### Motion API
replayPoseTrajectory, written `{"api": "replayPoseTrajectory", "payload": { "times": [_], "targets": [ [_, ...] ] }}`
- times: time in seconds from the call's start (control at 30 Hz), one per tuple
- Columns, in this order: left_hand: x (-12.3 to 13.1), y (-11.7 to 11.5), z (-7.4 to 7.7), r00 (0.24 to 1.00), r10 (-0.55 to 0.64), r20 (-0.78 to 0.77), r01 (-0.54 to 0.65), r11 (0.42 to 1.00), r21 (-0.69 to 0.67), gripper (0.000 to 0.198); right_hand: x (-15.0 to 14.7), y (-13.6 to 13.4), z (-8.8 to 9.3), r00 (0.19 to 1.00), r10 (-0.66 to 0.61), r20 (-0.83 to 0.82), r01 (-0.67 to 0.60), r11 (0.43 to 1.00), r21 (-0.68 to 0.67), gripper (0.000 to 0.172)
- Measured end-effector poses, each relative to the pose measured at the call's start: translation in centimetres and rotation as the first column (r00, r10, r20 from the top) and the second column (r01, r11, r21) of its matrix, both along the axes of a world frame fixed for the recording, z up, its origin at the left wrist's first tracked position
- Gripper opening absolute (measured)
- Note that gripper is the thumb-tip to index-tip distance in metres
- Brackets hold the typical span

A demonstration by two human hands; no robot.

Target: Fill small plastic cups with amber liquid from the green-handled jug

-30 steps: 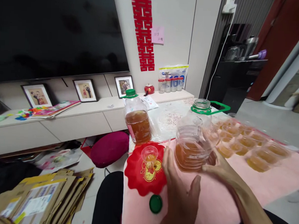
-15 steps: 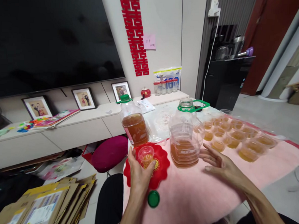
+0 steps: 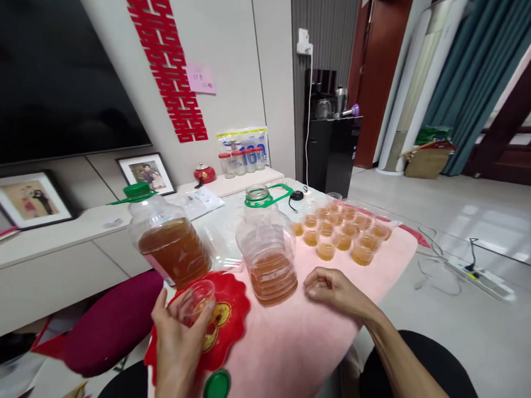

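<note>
My left hand (image 3: 176, 337) has its thumb and fingers around a small clear plastic cup (image 3: 202, 292) over the red scalloped plate (image 3: 238, 304). Loosely curled and empty, my right hand (image 3: 337, 293) rests by the pink cloth (image 3: 294, 337), just right of an uncapped clear jug (image 3: 270, 270). That jug stands upright with amber liquid in its lower part, its green handle ring turned to the right. A second jug (image 3: 174, 247), fuller and with a green cap on, stands behind the plate. One loose green cap (image 3: 217, 389) lies near the table's front edge.
Several clear cups of amber liquid (image 3: 346, 239) stand grouped at the table's right. Behind the jugs lie a clear plastic bag (image 3: 200, 201) and a small black object (image 3: 296, 195). A magenta stool (image 3: 112, 321) is at the left, and a power strip (image 3: 481, 280) lies on the floor.
The camera view has swung to the right. My right hand's fingers have gone from stretched out to curled in, beside the uncapped jug. My left hand still holds the cup over the plate.
</note>
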State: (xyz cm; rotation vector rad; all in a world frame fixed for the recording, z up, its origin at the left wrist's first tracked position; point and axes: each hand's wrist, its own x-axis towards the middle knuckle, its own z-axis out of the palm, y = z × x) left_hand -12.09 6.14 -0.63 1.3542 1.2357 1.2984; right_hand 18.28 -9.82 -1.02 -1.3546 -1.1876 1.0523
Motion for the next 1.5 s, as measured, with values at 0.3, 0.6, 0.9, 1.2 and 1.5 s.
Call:
{"api": "replayPoseTrajectory", "payload": {
  "times": [0.3, 0.6, 0.9, 1.2, 1.5],
  "targets": [
    [1.7, -6.1, 5.2, 0.988, -0.122, 0.091, 0.133, 0.984, -0.121, 0.114, -0.9, 0.1, 0.5, 0.987, 0.126, -0.101, -0.116, 0.989, 0.095, 0.032],
    [5.9, -12.6, 2.9, 0.858, -0.486, 0.166, 0.512, 0.836, -0.198, 0.089, -2.4, -0.3, 0.4, 0.932, 0.272, -0.239, -0.243, 0.959, 0.146, 0.039],
    [6.7, -12.0, 0.2, 0.778, -0.614, 0.13, 0.628, 0.752, -0.203, 0.094, -2.4, -0.5, -0.4, 0.914, 0.283, -0.291, -0.286, 0.958, 0.031, 0.039],
    [8.0, -13.8, 2.3, 0.829, -0.535, 0.162, 0.557, 0.817, -0.152, 0.086, -2.9, -0.4, -1.3, 0.887, 0.262, -0.379, -0.277, 0.961, 0.015, 0.038],
    [7.5, -11.6, -3.3, 0.758, -0.628, 0.176, 0.65, 0.751, -0.118, 0.097, -1.2, -1.6, -1.2, 0.906, 0.085, -0.416, -0.069, 0.996, 0.054, 0.032]
  ]
}}
